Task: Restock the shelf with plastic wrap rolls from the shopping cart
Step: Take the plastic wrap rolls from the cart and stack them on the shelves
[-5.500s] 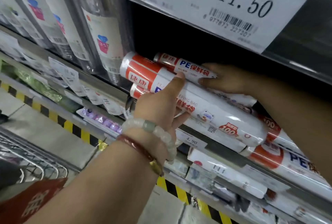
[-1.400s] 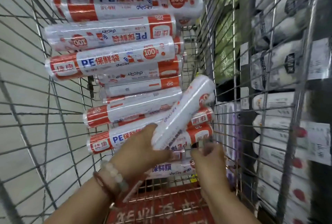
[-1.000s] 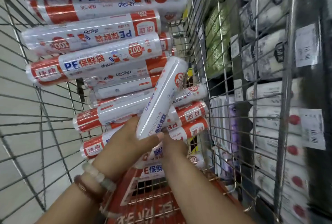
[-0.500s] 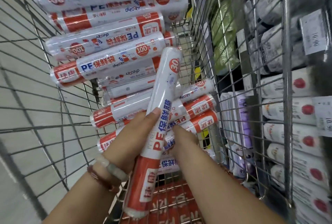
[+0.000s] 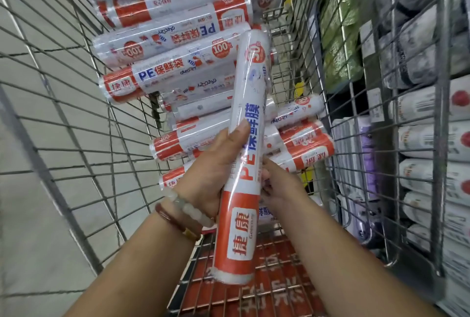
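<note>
I look down into a wire shopping cart (image 5: 84, 123) piled with several white-and-red plastic wrap rolls (image 5: 178, 67). My left hand (image 5: 216, 164), with bead bracelets at the wrist, grips one roll (image 5: 248, 103) around its middle and holds it nearly upright above the pile, red end toward me. My right hand (image 5: 277, 187) reaches in just behind that roll, its fingers touching the roll's right side and the rolls under it; whether it grips anything is hidden by the held roll.
The cart's right wire wall (image 5: 396, 138) stands close to store shelves (image 5: 432, 125) stocked with white rolls, purple packs and green packs. A red printed panel (image 5: 254, 291) lies at the cart's near end. Grey floor (image 5: 38, 189) shows through the left wall.
Earlier both hands were placing rolls on the shelf. Since then my left hand picked a roll from the cart, swung it upright and lifted it toward me; my right hand moved in beside it.
</note>
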